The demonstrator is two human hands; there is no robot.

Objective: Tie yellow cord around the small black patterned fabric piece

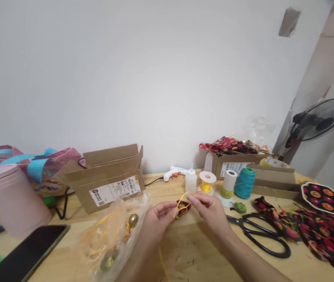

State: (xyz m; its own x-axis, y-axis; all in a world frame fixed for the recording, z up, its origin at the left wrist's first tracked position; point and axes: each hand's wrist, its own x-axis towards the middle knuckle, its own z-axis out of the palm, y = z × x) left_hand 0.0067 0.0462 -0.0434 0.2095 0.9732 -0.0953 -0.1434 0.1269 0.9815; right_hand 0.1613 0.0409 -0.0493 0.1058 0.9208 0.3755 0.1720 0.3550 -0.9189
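A small dark piece of patterned fabric (184, 210) with red and yellow figures is pinched in my left hand (162, 215). Yellow cord (182, 199) crosses over it in a loop, and a loose length trails down past my left wrist. Just to the right, my right hand (209, 207) has thumb and fingers pressed together on the cord near the top of the loop. The back of the fabric piece is partly hidden by my left fingers.
Black-handled scissors (266, 231) and patterned fabric scraps (316, 231) lie right. Behind stand a white squeeze bottle (190, 181), a yellow cord spool (207, 182) and a teal thread cone (244, 183). On the left are a plastic bag (96, 239), a cardboard box (111, 188) and a phone (27, 254).
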